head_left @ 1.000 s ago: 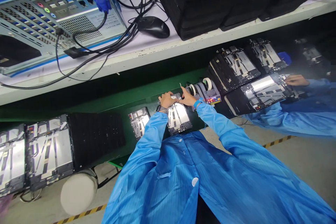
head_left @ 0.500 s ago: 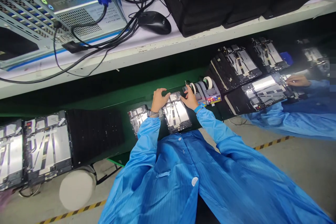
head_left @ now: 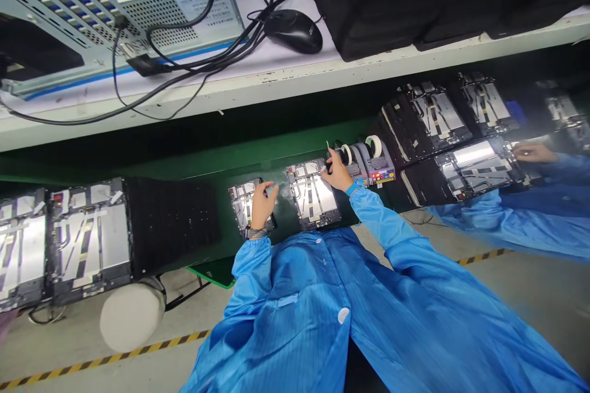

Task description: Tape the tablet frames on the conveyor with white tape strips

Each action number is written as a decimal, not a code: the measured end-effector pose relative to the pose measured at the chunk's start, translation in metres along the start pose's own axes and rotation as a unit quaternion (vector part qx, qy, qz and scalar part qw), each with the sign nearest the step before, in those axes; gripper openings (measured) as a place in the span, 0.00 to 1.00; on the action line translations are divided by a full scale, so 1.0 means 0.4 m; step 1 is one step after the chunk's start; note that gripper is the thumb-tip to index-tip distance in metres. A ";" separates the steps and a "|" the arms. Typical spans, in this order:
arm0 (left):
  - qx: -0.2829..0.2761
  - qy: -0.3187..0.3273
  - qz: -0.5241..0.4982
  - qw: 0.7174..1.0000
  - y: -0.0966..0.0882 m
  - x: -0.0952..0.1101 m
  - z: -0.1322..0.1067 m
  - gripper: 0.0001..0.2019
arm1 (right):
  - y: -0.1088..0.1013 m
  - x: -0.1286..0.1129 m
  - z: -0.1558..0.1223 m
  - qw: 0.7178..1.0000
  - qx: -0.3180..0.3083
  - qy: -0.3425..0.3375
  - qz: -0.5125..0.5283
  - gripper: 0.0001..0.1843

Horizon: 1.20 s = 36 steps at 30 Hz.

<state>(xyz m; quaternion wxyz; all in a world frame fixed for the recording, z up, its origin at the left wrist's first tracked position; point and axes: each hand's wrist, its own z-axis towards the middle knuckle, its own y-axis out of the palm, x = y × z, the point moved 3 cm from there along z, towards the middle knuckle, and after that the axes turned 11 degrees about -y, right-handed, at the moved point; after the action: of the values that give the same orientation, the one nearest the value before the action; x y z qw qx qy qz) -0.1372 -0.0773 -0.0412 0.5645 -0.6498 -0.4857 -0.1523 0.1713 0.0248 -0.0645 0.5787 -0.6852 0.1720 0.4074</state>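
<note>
Before me on the green bench lies an opened flat device (head_left: 314, 195), with silver panels and dark ribbon cables. My right hand (head_left: 338, 173) is at its upper right corner, thumb at the edge and index finger raised apart from it. Whether anything small sits between those fingers I cannot make out. To the left, a second opened device (head_left: 241, 206) is partly covered by my left hand (head_left: 262, 204), which hovers over its right side with fingers curved and a gap at the thumb. Just right of my right hand stand tape dispensers (head_left: 378, 164) with white rolls.
More opened devices (head_left: 94, 236) lie at left beside a black mat (head_left: 173, 221). Others (head_left: 477, 166) are at right, where a co-worker's hand (head_left: 534, 152) works. A shelf above carries a computer case (head_left: 170, 12), cables and a mouse (head_left: 294, 31). A round stool (head_left: 131, 318) stands below.
My left hand has moved left, off the middle device and over the left one. My right hand stays near the upper right corner. The whole view has shifted slightly.
</note>
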 end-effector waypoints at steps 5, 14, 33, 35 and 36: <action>-0.004 -0.004 0.002 1.000 0.012 -0.002 0.009 0.13 | 0.023 0.003 0.000 0.998 0.004 0.046 0.037 0.54; -0.032 0.009 -0.017 0.999 0.074 0.026 -0.012 0.16 | -0.024 -0.076 -0.039 0.995 0.093 0.035 -0.013 0.47; -0.028 -0.069 -0.064 0.995 0.172 0.028 0.021 0.18 | 0.138 -0.243 0.074 0.981 -0.103 -0.159 -0.049 0.34; -0.029 -0.078 -0.078 0.994 0.182 0.025 0.030 0.17 | 0.141 -0.246 0.083 0.977 -0.107 -0.175 -0.051 0.34; -0.029 -0.081 -0.087 0.992 0.188 0.022 0.034 0.16 | 0.141 -0.246 0.085 0.976 -0.104 -0.185 -0.048 0.34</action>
<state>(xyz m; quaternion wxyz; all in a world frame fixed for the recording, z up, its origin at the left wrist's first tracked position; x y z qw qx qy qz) -0.0774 -0.0529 -0.0828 0.4887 -0.6311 -0.5803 -0.1617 0.0589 0.0180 -0.0268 0.5452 -0.6619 -0.0140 0.5143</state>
